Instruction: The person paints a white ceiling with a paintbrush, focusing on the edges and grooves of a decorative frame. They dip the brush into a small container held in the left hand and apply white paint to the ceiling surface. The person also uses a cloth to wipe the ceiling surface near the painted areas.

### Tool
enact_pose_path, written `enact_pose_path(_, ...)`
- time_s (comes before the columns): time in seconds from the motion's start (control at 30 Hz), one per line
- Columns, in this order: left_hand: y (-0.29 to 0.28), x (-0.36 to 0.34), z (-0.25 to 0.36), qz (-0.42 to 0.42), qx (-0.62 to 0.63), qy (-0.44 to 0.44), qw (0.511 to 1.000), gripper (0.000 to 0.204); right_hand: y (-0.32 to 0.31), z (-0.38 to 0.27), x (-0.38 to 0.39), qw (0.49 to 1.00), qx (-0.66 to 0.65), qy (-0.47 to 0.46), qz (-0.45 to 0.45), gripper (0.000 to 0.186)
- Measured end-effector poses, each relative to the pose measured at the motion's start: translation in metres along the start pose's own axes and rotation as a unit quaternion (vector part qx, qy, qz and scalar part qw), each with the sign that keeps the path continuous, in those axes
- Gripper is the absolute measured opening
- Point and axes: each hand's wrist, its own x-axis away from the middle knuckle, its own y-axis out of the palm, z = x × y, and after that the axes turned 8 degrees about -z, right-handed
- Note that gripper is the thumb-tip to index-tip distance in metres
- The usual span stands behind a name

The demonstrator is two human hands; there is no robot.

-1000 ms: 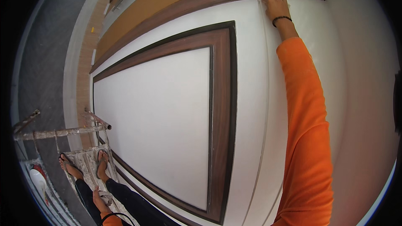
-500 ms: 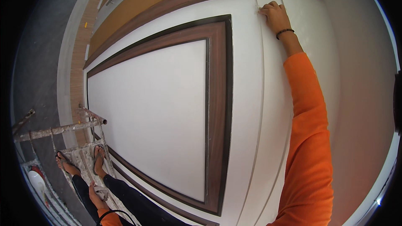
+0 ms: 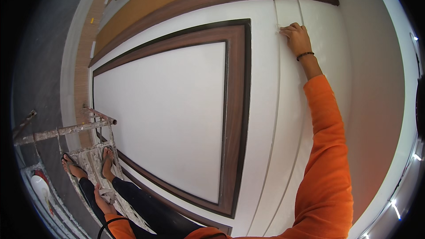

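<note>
My right hand reaches out with its arm stretched, against the white wall panel. Its fingers are pinched at a thin groove line, just below the brown wooden trim. A small pale bit shows at the fingertips, too small to name. Down by my legs, my left hand is closed on a crumpled greyish piece of cloth or paper. My feet in flip-flops stand on a paint-spattered scaffold platform.
A brown frame moulding with black edges surrounds a white panel. The scaffold has a crusted metal rail. A white and red object lies on lower planks at left. Dark grey floor lies far below. Lit strips show at the right.
My right hand has slid a little along the groove, away from the brown trim and toward me. My left hand has shifted slightly, still holding the greyish piece. The view has tilted a little.
</note>
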Motion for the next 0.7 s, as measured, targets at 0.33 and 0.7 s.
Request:
enact_pose_path(0.33, 0.011, 0.0, 0.014, 0.014, -0.031, -0.025, 0.999, 0.048, -0.001, -0.007, -0.008, 0.997, -0.069, 0.027, 0.004, 0.027)
enact_pose_path(0.7, 0.019, -0.004, 0.026, -0.04, -0.011, -0.021, 0.999, 0.047, -0.033, -0.082, 0.116, 0.972, -0.208, 0.104, -0.04, 0.03)
